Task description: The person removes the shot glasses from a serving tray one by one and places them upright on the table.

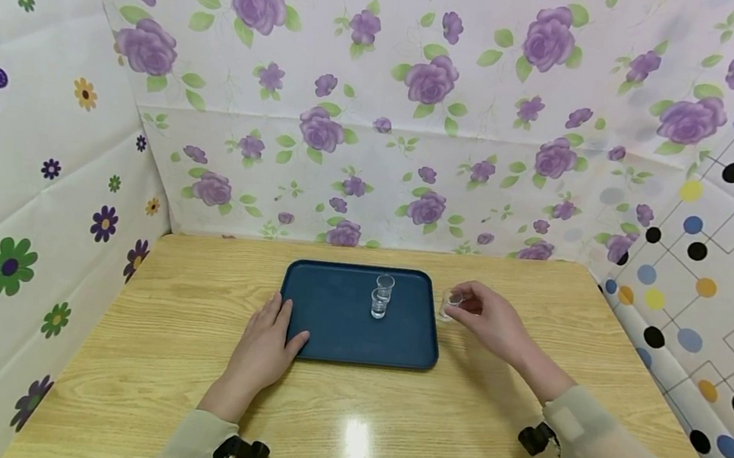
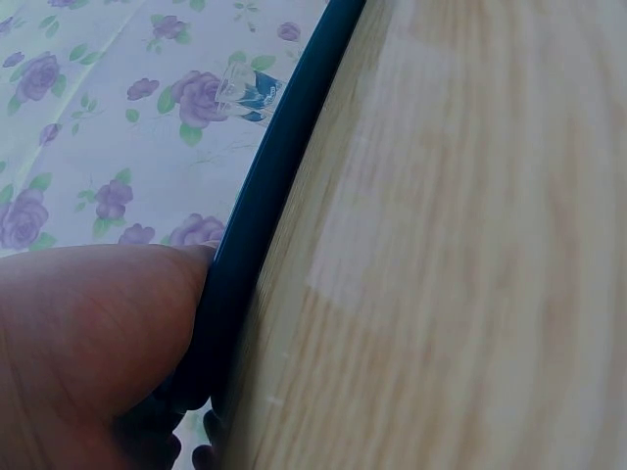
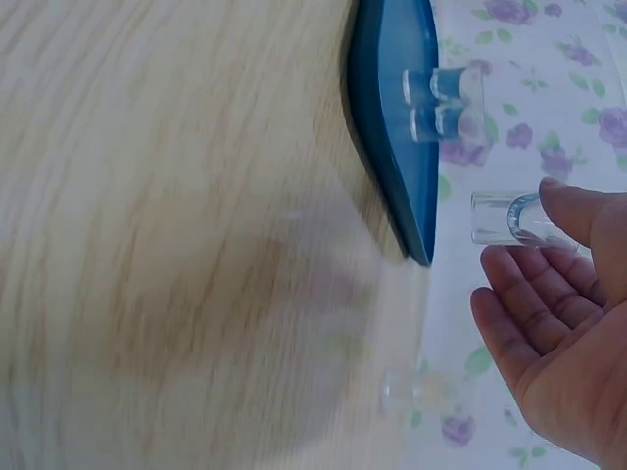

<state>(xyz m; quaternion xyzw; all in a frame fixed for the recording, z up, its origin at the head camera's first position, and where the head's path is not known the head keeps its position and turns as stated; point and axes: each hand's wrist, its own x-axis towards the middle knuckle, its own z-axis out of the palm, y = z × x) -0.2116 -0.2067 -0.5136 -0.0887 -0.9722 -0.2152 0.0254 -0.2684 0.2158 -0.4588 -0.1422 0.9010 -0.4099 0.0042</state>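
A dark blue rectangular tray (image 1: 334, 324) lies flat on the table. My left hand (image 1: 264, 342) rests at its near left corner, fingers fairly straight along the left side and thumb over the near rim. In the left wrist view the thumb (image 2: 108, 333) touches the tray's edge (image 2: 279, 176). Two small clear shot glasses stand close together on the tray, a farther one (image 1: 385, 283) and a nearer one (image 1: 379, 305). Just past the tray's right rim, my right hand (image 1: 489, 320) pinches a third shot glass (image 3: 500, 217) between thumb and fingers.
The wood-grain table (image 1: 344, 417) extends around the tray, with a bright reflection near its front. Behind stands a cloth wall with purple roses (image 1: 324, 132). Patterned cloths flank both sides, flowered on the left (image 1: 38, 219) and dotted on the right (image 1: 713, 264).
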